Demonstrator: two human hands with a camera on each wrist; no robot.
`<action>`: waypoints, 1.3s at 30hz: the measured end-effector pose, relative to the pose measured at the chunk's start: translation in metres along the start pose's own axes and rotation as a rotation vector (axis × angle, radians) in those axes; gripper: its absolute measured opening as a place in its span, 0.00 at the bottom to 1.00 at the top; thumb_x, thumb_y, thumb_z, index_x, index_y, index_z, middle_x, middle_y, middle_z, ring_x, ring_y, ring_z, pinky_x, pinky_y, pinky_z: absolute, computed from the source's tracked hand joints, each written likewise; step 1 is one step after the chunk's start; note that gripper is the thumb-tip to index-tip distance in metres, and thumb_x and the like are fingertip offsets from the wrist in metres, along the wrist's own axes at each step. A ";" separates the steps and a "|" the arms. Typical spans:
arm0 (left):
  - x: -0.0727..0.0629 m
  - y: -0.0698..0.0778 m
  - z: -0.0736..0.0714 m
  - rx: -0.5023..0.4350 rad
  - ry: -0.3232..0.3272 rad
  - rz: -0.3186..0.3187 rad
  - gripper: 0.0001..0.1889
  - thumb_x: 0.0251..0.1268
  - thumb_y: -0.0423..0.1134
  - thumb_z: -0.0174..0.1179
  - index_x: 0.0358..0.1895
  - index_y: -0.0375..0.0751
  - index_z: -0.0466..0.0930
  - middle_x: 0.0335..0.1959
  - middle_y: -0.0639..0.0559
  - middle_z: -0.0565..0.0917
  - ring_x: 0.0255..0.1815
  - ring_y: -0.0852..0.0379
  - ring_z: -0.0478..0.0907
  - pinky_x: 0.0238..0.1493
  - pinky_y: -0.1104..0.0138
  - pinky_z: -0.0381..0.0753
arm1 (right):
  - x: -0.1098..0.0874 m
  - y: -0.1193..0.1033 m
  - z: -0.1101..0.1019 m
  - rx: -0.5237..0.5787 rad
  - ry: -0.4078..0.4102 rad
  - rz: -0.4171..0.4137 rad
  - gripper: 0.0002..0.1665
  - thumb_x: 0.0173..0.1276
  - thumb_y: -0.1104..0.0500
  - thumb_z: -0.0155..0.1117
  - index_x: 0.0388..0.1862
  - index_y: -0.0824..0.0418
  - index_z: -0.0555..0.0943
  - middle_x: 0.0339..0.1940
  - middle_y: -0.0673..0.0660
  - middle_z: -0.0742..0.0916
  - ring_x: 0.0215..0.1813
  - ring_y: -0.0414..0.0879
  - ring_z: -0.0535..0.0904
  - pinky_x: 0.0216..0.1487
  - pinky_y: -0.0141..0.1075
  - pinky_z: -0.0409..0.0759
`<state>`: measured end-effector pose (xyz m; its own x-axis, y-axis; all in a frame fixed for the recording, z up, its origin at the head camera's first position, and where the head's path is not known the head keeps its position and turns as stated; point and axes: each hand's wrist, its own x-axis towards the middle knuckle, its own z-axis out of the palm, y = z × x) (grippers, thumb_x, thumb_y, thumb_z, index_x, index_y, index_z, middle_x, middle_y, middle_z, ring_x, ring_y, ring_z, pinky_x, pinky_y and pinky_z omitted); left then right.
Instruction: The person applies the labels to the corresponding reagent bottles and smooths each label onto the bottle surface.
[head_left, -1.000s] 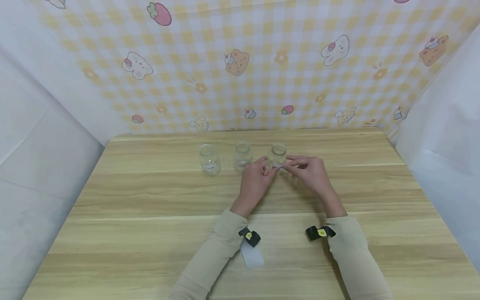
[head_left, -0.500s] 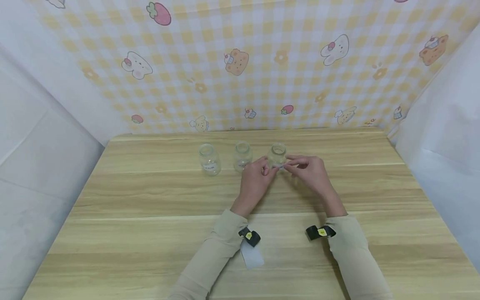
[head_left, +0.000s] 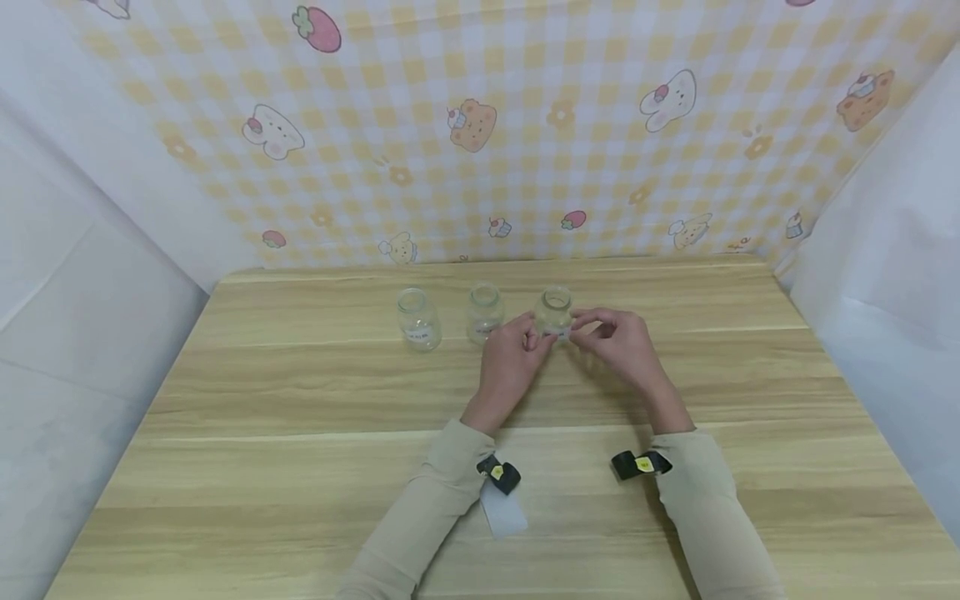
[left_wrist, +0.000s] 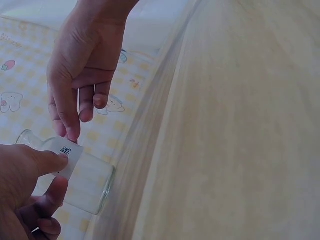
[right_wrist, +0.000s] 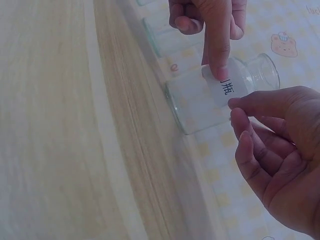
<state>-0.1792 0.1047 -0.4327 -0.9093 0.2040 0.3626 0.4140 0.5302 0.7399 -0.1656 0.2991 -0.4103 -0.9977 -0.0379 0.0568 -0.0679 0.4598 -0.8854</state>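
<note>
A clear glass jar [head_left: 555, 310] stands upright at the right of a row of similar jars. Its white paper label [right_wrist: 227, 92] bears dark printed characters. My left hand [head_left: 512, 354] holds this jar from the left, its thumb pressing on the label. On the other side my right hand [head_left: 621, 346] has thumb and index finger together at the label's right edge, with the remaining fingers curled in the right wrist view. The left wrist view shows the jar [left_wrist: 92, 185] behind both sets of fingertips.
Two more glass jars, the middle one [head_left: 485, 308] and the left one [head_left: 417, 317], stand along the back of the wooden table [head_left: 300, 467], labels facing front. A pale slip of paper [head_left: 504, 512] lies by my left sleeve. A yellow checked cloth [head_left: 525, 167] hangs behind.
My right thumb has drawn back slightly to the right, and more of the label's right end shows flat against the jar. The left hand stays in place.
</note>
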 end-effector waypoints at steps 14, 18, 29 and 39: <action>-0.001 0.000 0.001 0.044 -0.005 0.016 0.22 0.63 0.32 0.73 0.21 0.45 0.67 0.35 0.41 0.89 0.17 0.67 0.62 0.19 0.76 0.61 | 0.002 0.001 0.014 -0.033 -0.005 -0.075 0.42 0.64 0.67 0.77 0.74 0.68 0.69 0.63 0.68 0.81 0.31 0.41 0.82 0.29 0.28 0.79; -0.001 0.002 0.000 0.039 -0.022 0.000 0.22 0.64 0.31 0.72 0.20 0.44 0.66 0.52 0.36 0.88 0.14 0.68 0.58 0.19 0.76 0.62 | 0.003 0.002 0.017 -0.068 0.010 -0.078 0.40 0.64 0.61 0.78 0.72 0.67 0.72 0.63 0.67 0.81 0.33 0.44 0.81 0.29 0.28 0.79; -0.001 0.002 0.000 0.036 -0.002 0.034 0.23 0.64 0.31 0.73 0.20 0.44 0.66 0.22 0.50 0.82 0.16 0.65 0.65 0.19 0.76 0.64 | 0.002 -0.002 0.016 -0.103 0.012 -0.071 0.35 0.66 0.61 0.77 0.70 0.64 0.76 0.63 0.62 0.82 0.35 0.48 0.82 0.28 0.30 0.78; 0.000 0.001 0.001 0.055 0.001 0.023 0.24 0.62 0.32 0.74 0.19 0.43 0.65 0.55 0.38 0.86 0.52 0.46 0.88 0.35 0.70 0.80 | 0.002 0.001 0.013 -0.124 0.011 -0.086 0.33 0.67 0.63 0.75 0.70 0.66 0.76 0.63 0.64 0.83 0.34 0.46 0.83 0.29 0.30 0.79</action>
<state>-0.1790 0.1054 -0.4326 -0.8996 0.2157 0.3797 0.4317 0.5699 0.6991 -0.1680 0.2883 -0.4173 -0.9880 -0.0728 0.1360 -0.1533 0.5615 -0.8132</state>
